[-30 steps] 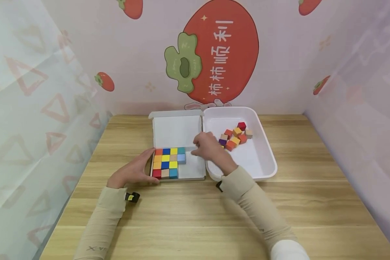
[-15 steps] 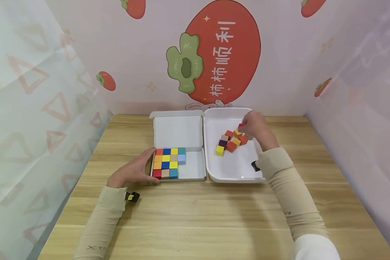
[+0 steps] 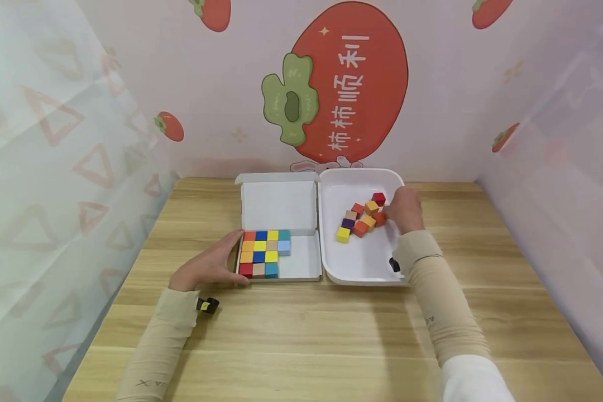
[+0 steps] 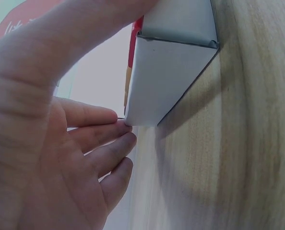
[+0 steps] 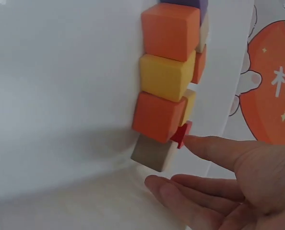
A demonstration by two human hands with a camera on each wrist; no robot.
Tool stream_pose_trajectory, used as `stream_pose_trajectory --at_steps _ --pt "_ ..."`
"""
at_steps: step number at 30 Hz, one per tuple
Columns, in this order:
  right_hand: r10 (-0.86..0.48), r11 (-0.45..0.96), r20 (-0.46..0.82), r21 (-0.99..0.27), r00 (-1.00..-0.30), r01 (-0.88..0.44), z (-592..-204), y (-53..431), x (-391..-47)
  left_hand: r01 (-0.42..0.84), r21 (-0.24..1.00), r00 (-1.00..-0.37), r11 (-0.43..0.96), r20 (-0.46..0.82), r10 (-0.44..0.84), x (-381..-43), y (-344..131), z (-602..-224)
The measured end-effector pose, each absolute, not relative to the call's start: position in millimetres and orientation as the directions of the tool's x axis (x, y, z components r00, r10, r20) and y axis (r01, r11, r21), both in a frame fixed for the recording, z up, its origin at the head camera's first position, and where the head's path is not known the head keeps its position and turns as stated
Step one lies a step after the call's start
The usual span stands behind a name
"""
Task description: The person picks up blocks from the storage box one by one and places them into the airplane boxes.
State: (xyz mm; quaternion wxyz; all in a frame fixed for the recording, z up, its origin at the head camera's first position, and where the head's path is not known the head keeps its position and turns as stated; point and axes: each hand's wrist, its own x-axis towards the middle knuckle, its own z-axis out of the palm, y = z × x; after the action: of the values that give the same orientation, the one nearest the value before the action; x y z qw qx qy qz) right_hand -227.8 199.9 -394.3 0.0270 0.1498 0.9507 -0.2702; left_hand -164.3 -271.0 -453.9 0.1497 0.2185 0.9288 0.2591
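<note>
My left hand (image 3: 207,263) grips the left side of a shallow white cardboard box (image 3: 300,263), thumb at the front edge and fingertips at the far corner. Coloured wooden cubes (image 3: 259,245) fill the box's left part in rows. Over the right side of a white plastic tray (image 3: 357,262) is my right hand (image 3: 407,211). In the right wrist view, its spread thumb and fingers stand around a tan cube (image 5: 153,152), with a gap to it. A red-orange cube (image 5: 158,116) sits against that cube, and the thumb tip overlaps a red cube (image 5: 182,134) behind.
Several more cubes lie clustered in the tray, with a yellow cube (image 3: 343,234) nearest the front and a purple cube (image 3: 348,223) beside it. The box's lid (image 3: 280,207) stands open at the back. A patterned backdrop (image 3: 221,84) rises behind the wooden table (image 3: 291,335).
My right hand has gone from over the box to the tray's right side, then slightly nearer the front, uncovering the red cube. The left hand stays at the box.
</note>
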Motion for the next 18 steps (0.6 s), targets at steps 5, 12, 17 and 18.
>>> stream_pose_trajectory --at_steps 5,12,17,18 --pt "0.277 0.832 -0.135 -0.462 -0.951 0.308 -408 203 -230 0.327 0.539 -0.859 0.776 -0.171 0.482 -165 -271 -455" --pt "0.298 0.836 -0.117 -0.447 -0.947 0.319 -416 203 -235 0.328 0.538 -0.862 0.776 -0.166 0.479 -165 -270 -456" --pt "0.299 0.818 -0.082 -0.491 -0.951 0.299 -411 206 -236 0.331 0.545 -0.86 0.771 -0.161 0.484 -165 -270 -456" --pt "0.292 0.814 -0.078 -0.503 -0.953 0.291 -408 207 -236 0.334 0.543 -0.86 0.771 -0.16 0.485 -165 -270 -456"
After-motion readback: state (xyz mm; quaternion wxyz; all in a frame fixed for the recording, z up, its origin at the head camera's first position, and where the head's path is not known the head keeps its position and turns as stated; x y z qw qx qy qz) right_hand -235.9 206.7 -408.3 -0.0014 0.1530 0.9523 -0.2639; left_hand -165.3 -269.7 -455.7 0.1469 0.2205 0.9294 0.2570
